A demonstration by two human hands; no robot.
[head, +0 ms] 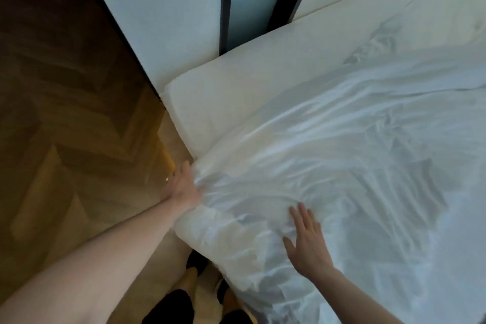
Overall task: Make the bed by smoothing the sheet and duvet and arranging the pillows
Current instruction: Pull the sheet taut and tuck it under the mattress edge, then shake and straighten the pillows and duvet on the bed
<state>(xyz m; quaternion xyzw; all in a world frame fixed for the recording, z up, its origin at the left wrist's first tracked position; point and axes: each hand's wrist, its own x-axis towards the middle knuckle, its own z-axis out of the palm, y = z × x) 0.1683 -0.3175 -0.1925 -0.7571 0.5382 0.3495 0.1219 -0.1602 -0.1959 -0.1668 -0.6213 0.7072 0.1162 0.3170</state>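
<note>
Sheet (328,144): thin white fabric, heavily creased, spread over most of the bed but stopping short of the far corner, where bare cream mattress (236,79) shows. Looks light, soft, floppy w/ no stiffness, so it'll bunch rather than slide as one piece; prob. a bit slick on the mattress. Best taken at its edge or corner and pulled taut, not pushed from the middle.

Left hand (184,187) is at the bed's left edge, where the sheet's edge gathers into tight folds; fingertips are buried in the fabric, so it seems to pinch the sheet, though the grip itself is mostly hidden. Right hand (306,239) lies flat on the sheet near that same edge, fingers straight and spread, pressing it down, holding nothing.

Judgement: early stage, wrinkles everywhere, no duvet or pillows in view.

Beyond: herringbone wood floor (65,126) beside the bed; pale wall panels (163,8) w/ dark strips past the far corner.
</note>
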